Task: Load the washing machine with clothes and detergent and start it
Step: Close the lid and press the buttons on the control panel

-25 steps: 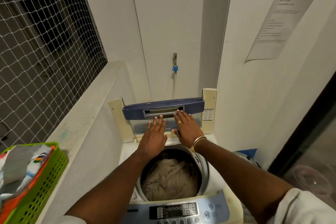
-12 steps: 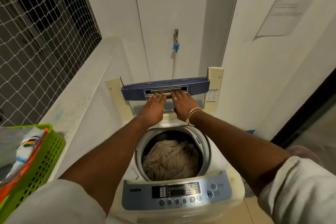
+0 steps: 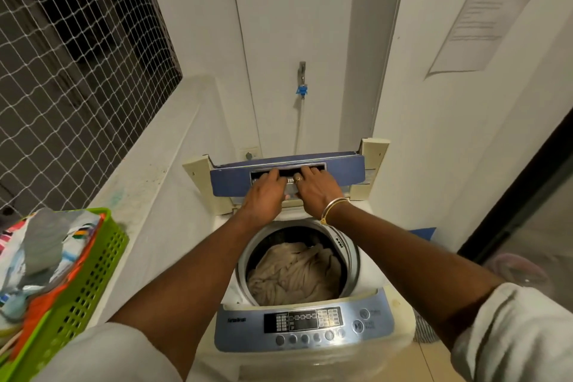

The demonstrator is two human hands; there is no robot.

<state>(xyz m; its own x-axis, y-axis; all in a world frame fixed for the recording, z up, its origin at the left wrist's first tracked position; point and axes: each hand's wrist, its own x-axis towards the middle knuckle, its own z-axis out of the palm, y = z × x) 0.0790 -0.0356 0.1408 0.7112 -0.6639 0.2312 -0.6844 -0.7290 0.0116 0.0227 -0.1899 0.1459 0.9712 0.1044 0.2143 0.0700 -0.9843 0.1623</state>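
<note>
A top-loading washing machine (image 3: pixel 313 363) stands in front of me with its folded lid (image 3: pixel 235 180) raised at the back. Beige clothes (image 3: pixel 294 273) fill the drum. My left hand (image 3: pixel 266 195) and my right hand (image 3: pixel 316 192) lie side by side on the lid's blue front strip, with the fingers hooked into its handle slot. A gold bangle circles my right wrist. The blue control panel (image 3: pixel 304 322) faces me at the front.
A green plastic basket (image 3: pixel 90 285) with colourful clothes sits on the ledge at the left. A netted window is above it. A wall tap (image 3: pixel 301 84) with a hose hangs behind the machine. A paper notice (image 3: pixel 493 9) is on the right wall.
Both hands have slid up from the lid's clear panel to its blue handle strip, and the fingers have curled into the slot. The lid stands higher and more folded.
</note>
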